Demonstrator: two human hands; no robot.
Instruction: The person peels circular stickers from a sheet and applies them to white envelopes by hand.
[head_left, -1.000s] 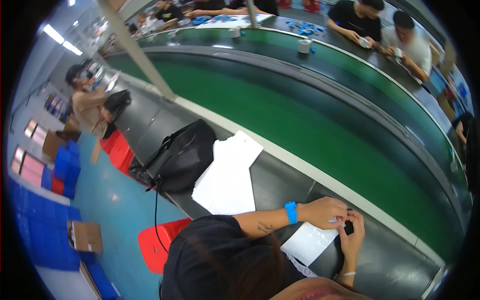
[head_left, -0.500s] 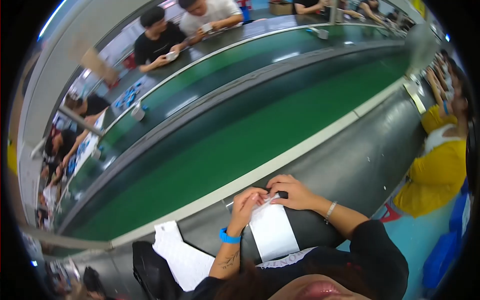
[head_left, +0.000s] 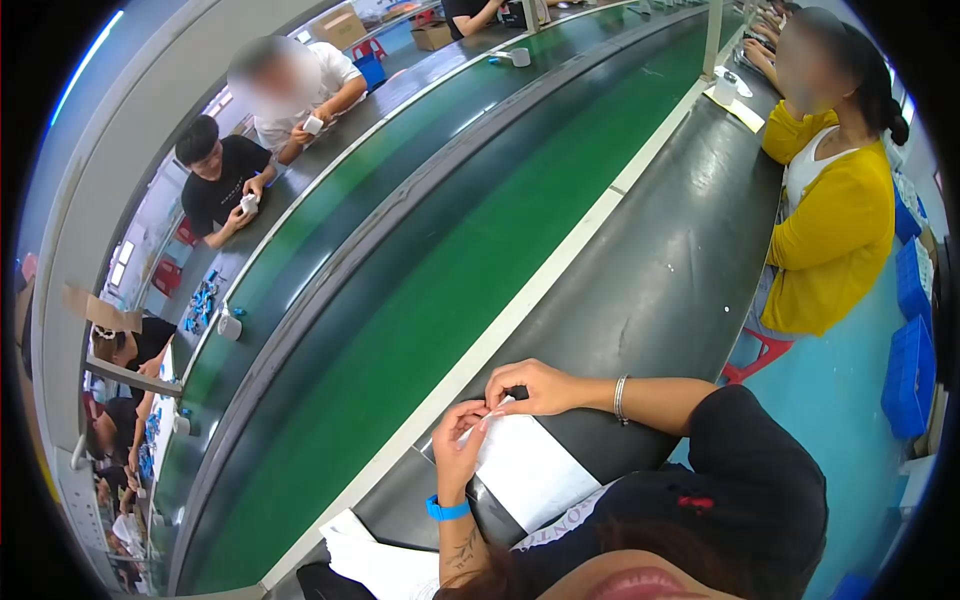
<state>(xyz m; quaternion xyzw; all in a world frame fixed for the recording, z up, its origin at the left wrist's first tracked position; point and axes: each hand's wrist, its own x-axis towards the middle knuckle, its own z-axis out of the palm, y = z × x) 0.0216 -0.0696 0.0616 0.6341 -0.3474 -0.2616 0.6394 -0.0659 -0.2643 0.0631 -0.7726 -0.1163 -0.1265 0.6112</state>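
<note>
Item: one white packet (head_left: 535, 470), flat, lower centre of the frame, on the dark tabletop (head_left: 655, 300); its top edge is at the fingertips, its lower end near the wearer's shirt.

Stage, as judged: handling under way at the top edge; whether that edge is open or closed is too small to tell. The amount left cannot be told. White sheets (head_left: 375, 555), lower left, apart from both hands; whether dealt with or waiting, unclear.

Left hand (head_left: 458, 445): blue wristband, forearm rising from the bottom edge, wrist upright, fingers curled inward, thumb and fingertips pinching the packet's top edge.

Right hand (head_left: 538, 388): bracelet, forearm reaching in from the right, nearly level, elbow bent, knuckles arched, fingertips pinching the same edge, meeting the left.

Also listed: green belt (head_left: 440, 270), beyond the table; co-worker in yellow (head_left: 835, 220), upper right.
</note>
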